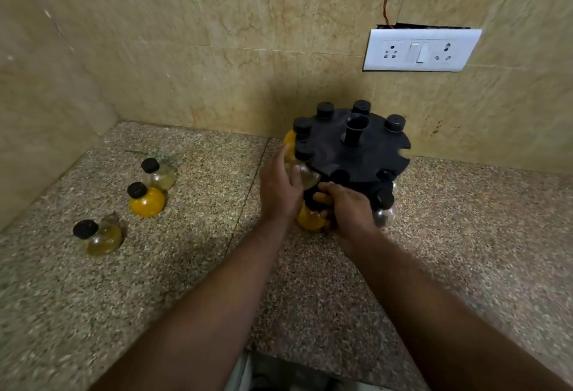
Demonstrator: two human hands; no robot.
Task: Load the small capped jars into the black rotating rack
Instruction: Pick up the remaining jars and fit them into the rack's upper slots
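Observation:
The black rotating rack (356, 149) stands by the back wall, with several black-capped jars hanging in its two tiers. My left hand (280, 187) holds a clear jar (305, 173) at a slot on the rack's upper left rim. My right hand (347, 207) grips the lower tier at the front, next to a yellow-filled jar (308, 220). Three loose jars lie on the counter to the left: a clear one (158, 173), a yellow one (146, 200) and a pale one (99, 237).
The speckled stone counter (186, 266) meets tiled walls at the back and left. A white socket plate (420, 49) sits on the wall above the rack. The counter's front edge shows at the bottom.

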